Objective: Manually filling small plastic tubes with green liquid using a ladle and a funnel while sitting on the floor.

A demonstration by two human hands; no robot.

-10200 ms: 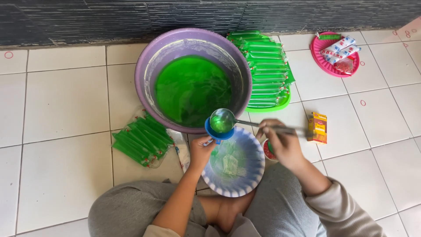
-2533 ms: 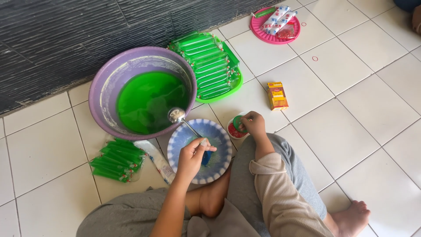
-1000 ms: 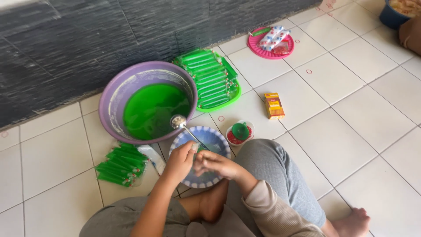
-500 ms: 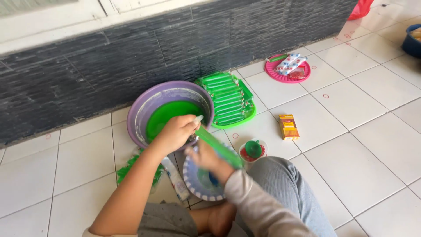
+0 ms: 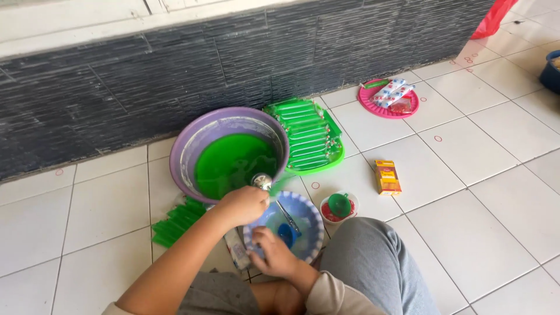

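your left hand is closed around the handle end of a ladle, whose round metal cup sits just past your knuckles, over the near rim of the purple basin and right at the edge of the green liquid. the ladle's long axis runs from your fist up and right toward the basin, so the liquid lies directly ahead of the cup, and this is the nearer hand to it. your right hand rests lower, fingers curled on the near rim of the blue bowl; i cannot tell whether it pinches anything thin there. inside the bowl lie a small blue funnel and a slim metal tool. just beside the bowl on its right stands a small dish with a green funnel. filled green tubes lie on a green tray touching the basin's right side, and a loose pile of tubes lies on the floor left of your forearm. an orange box lies well apart.
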